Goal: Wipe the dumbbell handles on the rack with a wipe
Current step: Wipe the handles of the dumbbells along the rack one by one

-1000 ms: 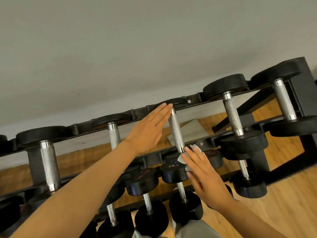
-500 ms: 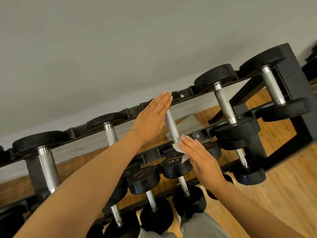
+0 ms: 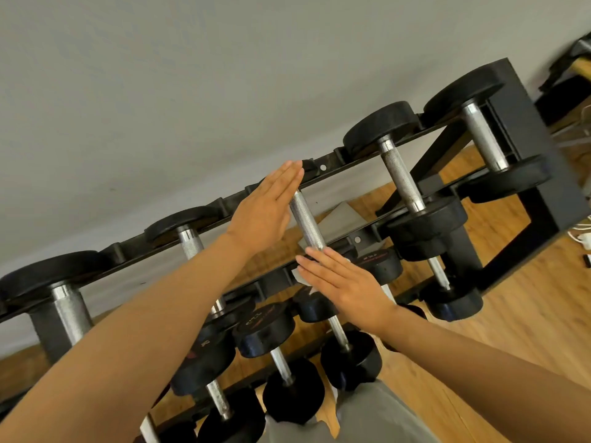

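Two bare hands over a black metal dumbbell rack [image 3: 524,129], tilted in view, standing on a wood-plank floor [image 3: 527,314] against a plain grey wall [image 3: 192,75].

Top tier: five dumbbells counted, each with round matte black heads and a cylindrical steel handle with knurled texture. From the left: thick handle [image 3: 68,310]; slimmer handle [image 3: 192,243]; centre handle [image 3: 305,220]; thicker handle [image 3: 401,179]; far-right handle [image 3: 484,139]. Sizes of heads unequal, largest at the two ends.

Lower tiers: smaller dumbbells with glossy black heads and thin steel handles, at least five visible; exact count not determinable, several hidden behind the forearms.

Left hand [image 3: 265,209]: flat, fingers straight and held together, set edge-on just beside the upper part of the centre handle; contact with the bar not certain.

Right hand [image 3: 339,287]: flat, fingers straight and close together, pressing one white wipe [image 3: 299,276] at the lower end of the centre handle. Wipe thin, crumpled, mostly hidden beneath the palm, a corner showing at the left of the fingers and a sliver at the right.

One pale grey flat sheet [image 3: 343,214] on the floor behind the rack, seen between the rails. Grey fabric [image 3: 367,417] at the bottom edge.
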Demonstrator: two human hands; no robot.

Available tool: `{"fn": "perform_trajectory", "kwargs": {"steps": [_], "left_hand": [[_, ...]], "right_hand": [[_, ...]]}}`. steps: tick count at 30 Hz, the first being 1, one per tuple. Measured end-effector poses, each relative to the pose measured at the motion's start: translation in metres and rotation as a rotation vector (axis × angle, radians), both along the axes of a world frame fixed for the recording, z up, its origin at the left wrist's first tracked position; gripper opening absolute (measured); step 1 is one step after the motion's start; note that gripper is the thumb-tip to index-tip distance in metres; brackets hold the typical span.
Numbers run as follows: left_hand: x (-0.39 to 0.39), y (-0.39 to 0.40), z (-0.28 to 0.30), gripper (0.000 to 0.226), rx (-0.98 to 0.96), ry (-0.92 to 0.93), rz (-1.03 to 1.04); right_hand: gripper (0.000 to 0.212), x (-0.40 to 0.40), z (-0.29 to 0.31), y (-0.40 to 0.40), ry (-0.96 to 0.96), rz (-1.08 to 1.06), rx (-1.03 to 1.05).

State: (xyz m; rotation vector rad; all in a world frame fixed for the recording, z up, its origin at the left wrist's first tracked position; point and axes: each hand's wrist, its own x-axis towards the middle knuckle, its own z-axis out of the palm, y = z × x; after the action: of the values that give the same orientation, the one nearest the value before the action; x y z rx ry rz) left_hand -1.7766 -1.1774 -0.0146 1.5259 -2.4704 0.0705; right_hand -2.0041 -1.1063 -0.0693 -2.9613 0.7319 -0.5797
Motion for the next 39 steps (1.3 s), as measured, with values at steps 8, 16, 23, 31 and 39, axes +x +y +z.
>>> {"fn": "perform_trajectory", "kwargs": {"steps": [8, 16, 23, 31, 39], "left_hand": [[0.000, -0.001, -0.006, 0.057, -0.021, 0.078, -0.024], [0.000, -0.001, -0.005, 0.057, -0.013, 0.073, -0.015], [-0.001, 0.000, -0.004, 0.059, -0.012, 0.106, -0.024], [0.001, -0.001, -0.005, 0.058, -0.018, 0.094, -0.023], [0.000, -0.002, -0.011, 0.057, -0.028, 0.113, -0.017]], "right_hand": [[0.065, -0.028, 0.001, -0.006, -0.184, -0.199, 0.266], [0.040, 0.011, 0.007, -0.009, -0.086, -0.068, 0.061], [0.036, -0.001, 0.005, 0.001, -0.297, -0.283, 0.258], [0.029, 0.019, -0.004, 0.001, -0.145, -0.146, 0.065], [0.039, 0.011, -0.004, 0.012, -0.439, -0.409, 0.323]]}}
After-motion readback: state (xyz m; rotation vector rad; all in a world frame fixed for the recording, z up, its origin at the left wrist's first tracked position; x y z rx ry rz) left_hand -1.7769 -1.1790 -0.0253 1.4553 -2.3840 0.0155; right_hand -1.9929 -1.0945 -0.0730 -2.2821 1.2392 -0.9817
